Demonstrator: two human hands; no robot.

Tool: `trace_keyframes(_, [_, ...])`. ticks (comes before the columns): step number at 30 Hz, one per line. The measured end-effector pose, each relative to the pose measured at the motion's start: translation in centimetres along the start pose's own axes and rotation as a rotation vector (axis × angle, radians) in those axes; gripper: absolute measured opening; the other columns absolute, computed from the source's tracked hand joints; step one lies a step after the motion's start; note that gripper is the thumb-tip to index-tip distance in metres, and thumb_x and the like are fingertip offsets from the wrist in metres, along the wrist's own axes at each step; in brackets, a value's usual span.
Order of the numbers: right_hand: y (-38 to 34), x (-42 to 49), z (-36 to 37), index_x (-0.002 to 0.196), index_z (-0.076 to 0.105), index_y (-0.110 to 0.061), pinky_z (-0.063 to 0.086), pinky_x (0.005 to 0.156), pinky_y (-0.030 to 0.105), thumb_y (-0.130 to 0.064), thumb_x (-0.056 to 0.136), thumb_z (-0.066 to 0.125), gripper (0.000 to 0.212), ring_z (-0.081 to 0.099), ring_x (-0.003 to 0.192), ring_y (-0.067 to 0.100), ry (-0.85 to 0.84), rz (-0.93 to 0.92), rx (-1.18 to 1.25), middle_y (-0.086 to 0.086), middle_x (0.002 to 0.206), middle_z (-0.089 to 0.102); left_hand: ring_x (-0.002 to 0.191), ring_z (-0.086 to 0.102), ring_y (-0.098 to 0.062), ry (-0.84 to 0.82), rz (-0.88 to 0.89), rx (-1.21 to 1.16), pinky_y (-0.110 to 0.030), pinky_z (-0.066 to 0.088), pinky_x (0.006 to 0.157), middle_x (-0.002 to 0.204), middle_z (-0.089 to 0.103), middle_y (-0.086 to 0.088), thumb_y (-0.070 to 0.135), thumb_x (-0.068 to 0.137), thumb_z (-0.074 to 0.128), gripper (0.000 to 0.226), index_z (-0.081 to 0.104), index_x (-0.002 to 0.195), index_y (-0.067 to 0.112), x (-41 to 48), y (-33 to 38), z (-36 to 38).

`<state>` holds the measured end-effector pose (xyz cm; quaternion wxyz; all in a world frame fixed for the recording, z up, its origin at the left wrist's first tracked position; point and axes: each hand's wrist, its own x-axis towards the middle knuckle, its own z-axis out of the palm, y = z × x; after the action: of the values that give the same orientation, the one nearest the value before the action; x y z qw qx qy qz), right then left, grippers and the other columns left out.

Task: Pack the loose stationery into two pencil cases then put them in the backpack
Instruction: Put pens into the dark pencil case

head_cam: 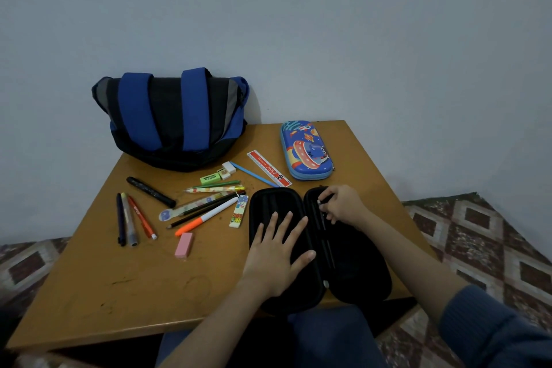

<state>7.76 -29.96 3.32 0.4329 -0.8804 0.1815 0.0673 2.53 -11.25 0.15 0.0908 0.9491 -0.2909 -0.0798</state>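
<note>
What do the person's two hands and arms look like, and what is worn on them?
Both hands are bare: no gloves, rings or watch show. The left hand has a bare forearm. The right hand has a ribbed dark blue sleeve pushed up its arm.

A black pencil case (pixel 319 248) lies open flat at lower centre, thin dark pens in its right half. A closed blue space-print pencil case (pixel 306 150) sits above it, right of centre. Loose stationery (pixel 191 206), pens, pencils, erasers and a ruler, spreads left of centre. A blue-and-black backpack (pixel 171 118) stands at upper left
</note>
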Motion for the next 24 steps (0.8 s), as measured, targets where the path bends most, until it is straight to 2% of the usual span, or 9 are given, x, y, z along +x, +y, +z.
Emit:
trace_keyframes(6, [-0.2, -0.2, -0.1, 0.096, 0.062, -0.005, 0.043, 0.038, 0.016, -0.003, 0.086, 0.062, 0.010, 0.051, 0.040, 0.007, 0.000, -0.004, 0.001, 0.006, 0.060, 0.056, 0.142, -0.021, -0.017, -0.005, -0.001, -0.004, -0.039, -0.008, 0.117, 0.157, -0.015, 0.007, 0.072, 0.066, -0.014, 0.075, -0.024, 0.135, 0.044, 0.0, -0.1, 0.1])
trace_keyframes(9, [-0.3, -0.6, -0.3, 0.097, 0.065, -0.007, 0.044, 0.046, 0.019, -0.008, 0.085, 0.066, 0.012, 0.053, 0.049, 0.010, -0.024, -0.011, 0.011, 0.003, 0.064, 0.057, 0.142, -0.021, -0.017, -0.014, -0.003, -0.008, -0.039, -0.008, 0.117, 0.156, -0.015, 0.007, 0.072, 0.065, -0.014, 0.076, -0.024, 0.135, 0.044, 0.0, -0.1, 0.1])
trace_keyframes(11, [-0.3, -1.0, -0.6, 0.087, 0.063, -0.011, 0.042, 0.057, 0.021, -0.013, 0.081, 0.070, 0.009, 0.051, 0.063, 0.013, 0.077, -0.046, 0.000, -0.001, 0.069, 0.055, 0.143, -0.019, -0.017, -0.017, 0.000, -0.032, -0.038, -0.008, 0.117, 0.157, -0.014, 0.007, 0.072, 0.072, -0.007, 0.075, -0.020, 0.139, 0.043, 0.0, -0.2, 0.0])
trace_keyframes(12, [-0.5, -1.1, -0.7, 0.077, 0.059, -0.012, 0.039, 0.057, 0.021, -0.011, 0.079, 0.072, 0.013, 0.049, 0.065, 0.014, 0.151, -0.072, -0.001, -0.002, 0.068, 0.052, 0.144, -0.017, -0.016, -0.003, -0.001, -0.075, -0.036, -0.006, 0.117, 0.157, -0.013, 0.007, 0.071, 0.079, 0.001, 0.072, -0.015, 0.143, 0.042, -0.1, -0.3, -0.2])
trace_keyframes(14, [-0.8, -1.4, -1.1, 0.061, 0.046, -0.015, 0.034, 0.052, 0.021, -0.002, 0.078, 0.070, 0.031, 0.044, 0.059, 0.014, 0.248, -0.108, 0.001, -0.002, 0.060, 0.046, 0.145, -0.006, -0.013, 0.066, -0.018, -0.267, -0.031, 0.005, 0.117, 0.157, -0.009, 0.010, 0.059, 0.093, 0.022, 0.063, 0.000, 0.148, 0.037, -0.3, -0.6, -0.8])
trace_keyframes(17, [-2.1, -1.8, -0.9, 0.054, 0.044, -0.014, 0.033, 0.048, 0.017, 0.004, 0.078, 0.066, 0.038, 0.041, 0.051, 0.010, 0.216, -0.120, -0.019, -0.001, 0.055, 0.044, 0.144, 0.006, -0.007, 0.239, -0.102, -0.527, -0.027, 0.019, 0.112, 0.157, -0.002, 0.014, 0.049, 0.095, 0.034, 0.060, 0.013, 0.148, 0.033, -1.3, -1.9, -1.8])
trace_keyframes(19, [-3.2, -2.2, -0.3, 0.054, 0.046, -0.014, 0.035, 0.045, 0.013, 0.006, 0.078, 0.065, 0.037, 0.042, 0.050, 0.009, 0.185, -0.127, -0.022, 0.000, 0.054, 0.046, 0.143, 0.010, -0.008, 0.313, -0.155, -0.555, -0.028, 0.020, 0.112, 0.157, -0.001, 0.014, 0.048, 0.096, 0.035, 0.058, 0.015, 0.148, 0.033, -2.2, -3.7, -2.3])
trace_keyframes(24, [-5.7, -3.0, 2.2, 0.053, 0.049, -0.013, 0.037, 0.054, 0.015, 0.015, 0.076, 0.054, 0.037, 0.044, 0.055, 0.008, 0.134, -0.234, -0.013, 0.000, 0.055, 0.048, 0.143, 0.016, -0.017, 0.436, -0.421, -0.472, -0.039, 0.028, 0.111, 0.158, 0.002, 0.007, 0.046, 0.095, 0.036, 0.059, 0.016, 0.148, 0.030, -5.6, -10.6, -2.9])
